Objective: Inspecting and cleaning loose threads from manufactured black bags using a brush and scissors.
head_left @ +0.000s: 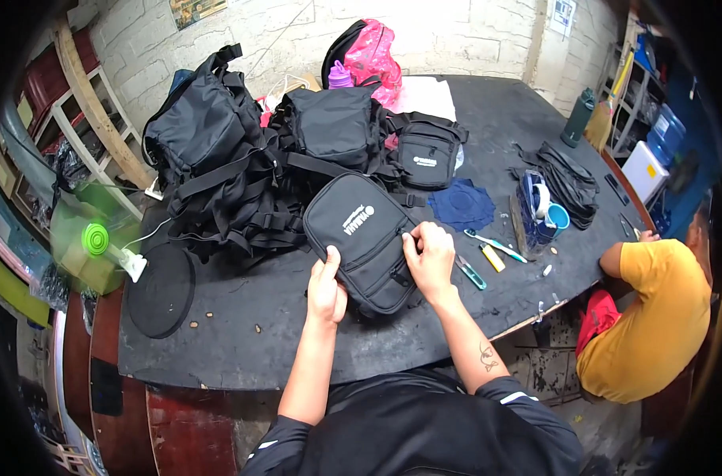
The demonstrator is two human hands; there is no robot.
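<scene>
A small black sling bag (357, 230) with light printing and zipped front pockets is tilted in front of me, just over the table. My left hand (326, 289) grips its lower left edge, thumb on the front. On the opposite edge, my right hand (430, 255) has its fingers bent and pressed together by the end of a pocket zipper; whether they pinch a zipper pull is hidden. Close to the right hand lie a green-handled cutting tool (470, 274), a yellow lighter (492, 258) and a toothbrush (496, 244).
Beyond the held bag are large black bags (333, 123), another small bag (427, 155) and a blue cloth (462, 204). A holder with a blue cup (557, 216) and a green bottle (578, 117) stand right. A round black piece (161, 291) lies left. A person in yellow (646, 317) sits right.
</scene>
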